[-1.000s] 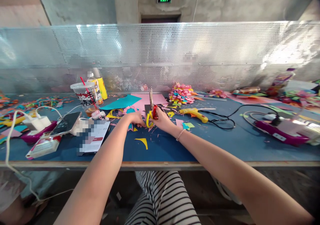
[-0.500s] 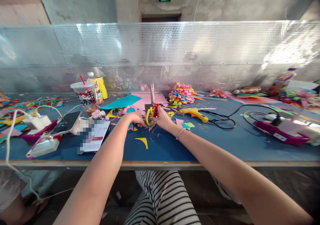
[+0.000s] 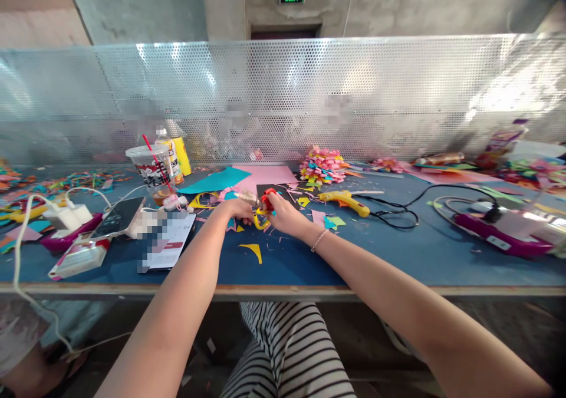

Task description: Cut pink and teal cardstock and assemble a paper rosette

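My right hand [image 3: 286,216] grips scissors [image 3: 262,203] with red and yellow handles. Their blades lie low over the blue table [image 3: 283,271] and point left toward my left hand [image 3: 235,209]. My left hand is pinched on a small paper piece right at the blades; the piece is mostly hidden by my fingers. Small pink and yellow snippets lie around both hands, and a curved yellow scrap [image 3: 252,249] lies just in front of them. A teal sheet [image 3: 214,181] and a pink sheet [image 3: 265,175] lie just behind my hands.
A yellow glue gun [image 3: 342,200] with a black cord lies right of my hands, behind it a pile of coloured paper pieces [image 3: 322,167]. On the left stand a cup with a red straw [image 3: 152,171], a phone [image 3: 119,216] and chargers. A perforated metal screen [image 3: 283,97] closes the back.
The scissors stood upright with the blades pointing up; now they are tipped down and to the left, toward my left hand. Both hands stay in the same spot.
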Available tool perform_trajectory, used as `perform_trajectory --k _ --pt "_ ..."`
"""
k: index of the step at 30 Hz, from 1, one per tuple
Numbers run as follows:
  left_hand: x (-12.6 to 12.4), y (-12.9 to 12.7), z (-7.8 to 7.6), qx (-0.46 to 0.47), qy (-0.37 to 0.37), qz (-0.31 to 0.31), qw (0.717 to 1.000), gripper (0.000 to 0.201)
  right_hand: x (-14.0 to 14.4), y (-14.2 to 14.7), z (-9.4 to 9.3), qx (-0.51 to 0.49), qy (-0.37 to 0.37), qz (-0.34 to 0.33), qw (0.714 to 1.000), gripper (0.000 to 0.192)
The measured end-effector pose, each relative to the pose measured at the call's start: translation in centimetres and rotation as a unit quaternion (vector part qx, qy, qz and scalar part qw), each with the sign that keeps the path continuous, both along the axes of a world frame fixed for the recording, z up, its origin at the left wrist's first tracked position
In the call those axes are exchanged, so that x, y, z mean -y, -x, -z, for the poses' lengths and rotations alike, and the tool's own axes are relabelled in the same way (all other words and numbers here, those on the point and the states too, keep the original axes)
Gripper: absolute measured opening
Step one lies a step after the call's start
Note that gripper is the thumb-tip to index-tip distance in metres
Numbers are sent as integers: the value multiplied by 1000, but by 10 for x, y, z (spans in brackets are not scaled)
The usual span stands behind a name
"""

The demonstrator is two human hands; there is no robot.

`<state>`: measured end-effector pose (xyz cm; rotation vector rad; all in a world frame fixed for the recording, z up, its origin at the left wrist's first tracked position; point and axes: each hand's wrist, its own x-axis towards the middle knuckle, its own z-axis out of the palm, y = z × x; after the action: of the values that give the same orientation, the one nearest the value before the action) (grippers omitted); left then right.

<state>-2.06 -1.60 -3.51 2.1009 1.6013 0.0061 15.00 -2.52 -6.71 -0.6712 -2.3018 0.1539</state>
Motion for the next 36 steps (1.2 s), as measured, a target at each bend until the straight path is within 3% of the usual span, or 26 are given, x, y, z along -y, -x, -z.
perform_trajectory --k 5,11,18,24,28,32,36 --pt "1 0 -2 9 39 -24 999 23 -17 -1 6 -77 117 102 985 26" --pt "-1 1 -3 6 38 -22 999 27 -33 -2 11 -131 205 127 962 34" --pt "0 1 -2 -5 29 -9 1000 28 -36 -5 13 -138 153 170 964 27" --pt "-3 3 3 17 40 -6 999 29 -25 -2 9 -71 44 68 994 22" --pt "-8 3 10 39 72 1 997 32 -13 1 3 -3 -5 17 1000 27" --pt "-5 3 7 55 56 1 997 32 -17 2 3 -22 22 26 999 24" --pt "1 1 -2 -1 28 -13 1000 29 -37 -3 11 -86 132 110 981 25"
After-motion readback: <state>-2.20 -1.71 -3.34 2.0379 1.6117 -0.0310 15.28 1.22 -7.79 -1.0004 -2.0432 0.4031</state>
